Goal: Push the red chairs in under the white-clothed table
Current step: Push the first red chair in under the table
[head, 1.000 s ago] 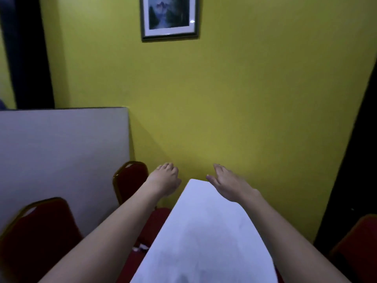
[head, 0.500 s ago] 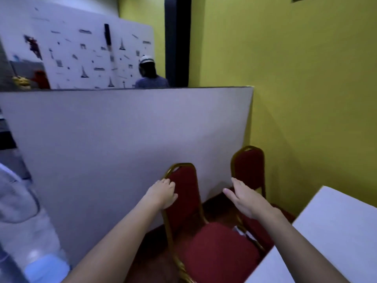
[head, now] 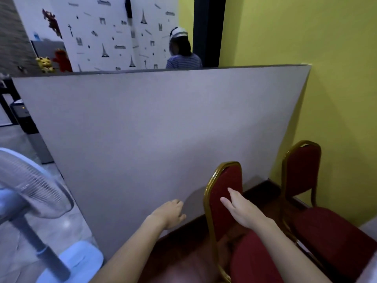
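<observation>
Two red chairs with gold frames stand side by side before a grey partition. The nearer chair (head: 226,184) has its backrest at centre right; its seat reaches the bottom edge. The farther chair (head: 302,166) stands by the yellow wall. My right hand (head: 242,209) hovers flat and open in front of the nearer chair's backrest, holding nothing. My left hand (head: 170,213) is left of that backrest, fingers loosely curled, empty, close to the partition. A corner of the white-clothed table (head: 367,270) shows at the bottom right.
The grey partition (head: 153,129) runs close behind the chairs. A white standing fan (head: 26,184) stands at the left on a tiled floor. Beyond the partition a person in a cap (head: 181,50) faces away. The yellow wall (head: 336,78) closes the right side.
The view has swung left from the table to the chairs and partition. Both hands have come toward the nearer chair's backrest, the right one now in front of it.
</observation>
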